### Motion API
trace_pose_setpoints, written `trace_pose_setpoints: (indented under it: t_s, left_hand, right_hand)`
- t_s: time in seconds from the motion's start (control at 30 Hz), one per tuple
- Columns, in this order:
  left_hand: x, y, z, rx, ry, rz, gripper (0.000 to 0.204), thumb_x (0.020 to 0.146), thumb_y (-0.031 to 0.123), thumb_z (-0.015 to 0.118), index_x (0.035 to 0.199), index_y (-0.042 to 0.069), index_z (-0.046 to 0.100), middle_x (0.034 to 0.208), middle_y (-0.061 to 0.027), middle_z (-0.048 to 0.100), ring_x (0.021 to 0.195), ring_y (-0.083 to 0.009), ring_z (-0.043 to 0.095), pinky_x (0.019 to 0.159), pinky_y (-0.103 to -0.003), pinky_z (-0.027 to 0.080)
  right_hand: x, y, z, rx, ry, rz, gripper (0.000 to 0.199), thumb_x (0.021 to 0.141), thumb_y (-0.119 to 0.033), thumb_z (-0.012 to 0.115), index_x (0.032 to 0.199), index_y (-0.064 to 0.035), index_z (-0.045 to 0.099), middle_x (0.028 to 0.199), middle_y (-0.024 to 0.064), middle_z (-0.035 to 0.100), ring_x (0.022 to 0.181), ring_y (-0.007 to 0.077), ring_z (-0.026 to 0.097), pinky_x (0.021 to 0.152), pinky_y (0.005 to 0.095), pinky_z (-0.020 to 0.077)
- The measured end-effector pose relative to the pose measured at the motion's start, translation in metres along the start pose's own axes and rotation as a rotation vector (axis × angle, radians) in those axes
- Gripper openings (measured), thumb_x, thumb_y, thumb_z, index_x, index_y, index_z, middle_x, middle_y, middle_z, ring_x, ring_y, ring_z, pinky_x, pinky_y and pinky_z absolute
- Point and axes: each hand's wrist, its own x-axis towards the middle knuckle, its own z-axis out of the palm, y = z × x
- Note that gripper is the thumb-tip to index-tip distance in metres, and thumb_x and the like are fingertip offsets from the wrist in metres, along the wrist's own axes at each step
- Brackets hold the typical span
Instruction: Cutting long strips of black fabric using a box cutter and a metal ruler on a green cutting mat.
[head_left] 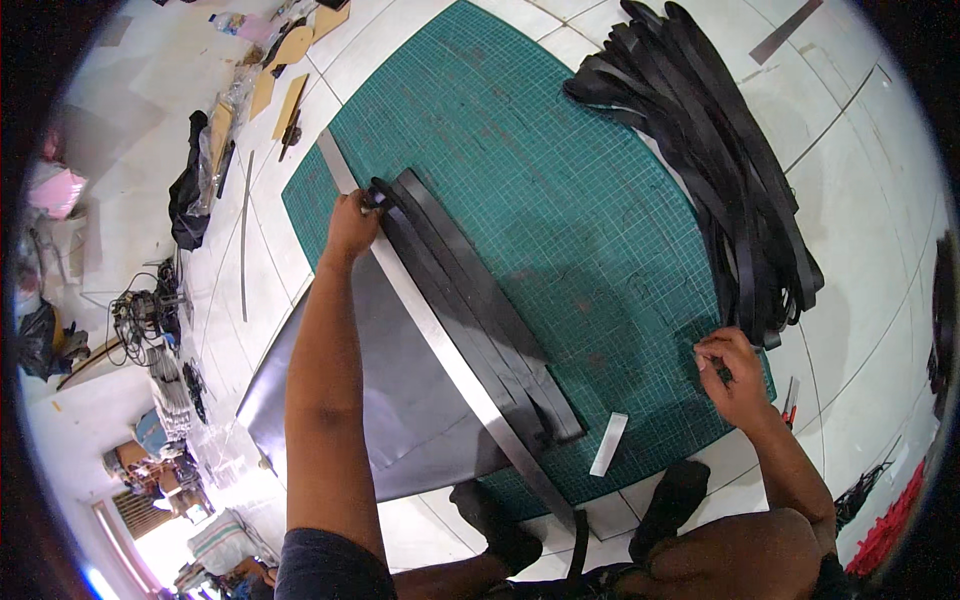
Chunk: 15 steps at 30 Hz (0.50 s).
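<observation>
On the green cutting mat (490,110), a long metal ruler (430,325) lies slantwise across a sheet of black leather-like material (390,400). My left hand (352,228) is closed at the ruler's far part, around the curled end of a black strip (380,192). Several flat black strips (465,285) lie side by side along the ruler's right edge. My right hand (735,372) is over the mat's right corner with its fingers curled together. What those fingers hold, if anything, is too small to make out.
A thick bundle of black strips (720,150) lies across the mat's right edge and tiles. A short white piece (609,444) rests near my feet. Red-handled scissors (791,400) are right of my right hand. Cardboard pieces (290,105) and tangled cables (145,310) lie left.
</observation>
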Motion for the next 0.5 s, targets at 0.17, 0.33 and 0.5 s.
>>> trace_pose_setpoints:
  t_s: [0.17, 0.33, 0.5]
  left_hand:
    - [-0.026, 0.002, -0.005, -0.252, 0.095, 0.080, 0.054, 0.081, 0.016, 0.067, 0.129, -0.002, 0.052, 0.117, -0.0229, 0.059, 0.098, -0.0329, 0.063, 0.089, -0.039, 0.051]
    - [-0.004, 0.035, -0.006, -0.355, 0.038, -0.077, 0.092, 0.080, 0.064, 0.063, 0.137, -0.006, 0.046, 0.132, -0.0321, 0.051, 0.125, -0.0415, 0.050, 0.104, -0.045, 0.041]
    - [0.018, 0.075, 0.007, -0.246, 0.036, -0.074, 0.090, 0.078, 0.070, 0.060, 0.129, -0.004, 0.053, 0.123, -0.0312, 0.056, 0.119, -0.0430, 0.053, 0.102, -0.046, 0.042]
  right_hand:
    - [0.004, -0.007, 0.007, -0.006, -0.007, -0.014, 0.016, 0.087, -0.005, 0.063, 0.102, -0.0004, 0.065, 0.105, 0.0153, 0.059, 0.093, 0.0264, 0.063, 0.076, 0.0346, 0.0533]
    - [0.004, -0.018, 0.014, -0.014, -0.057, -0.080, 0.017, 0.085, -0.004, 0.066, 0.102, -0.0007, 0.064, 0.102, 0.0150, 0.059, 0.090, 0.0259, 0.063, 0.074, 0.0345, 0.0535]
    - [-0.008, -0.010, 0.009, -0.034, 0.018, -0.087, 0.018, 0.085, -0.004, 0.066, 0.103, -0.0014, 0.064, 0.101, 0.0144, 0.058, 0.086, 0.0248, 0.064, 0.071, 0.0335, 0.0534]
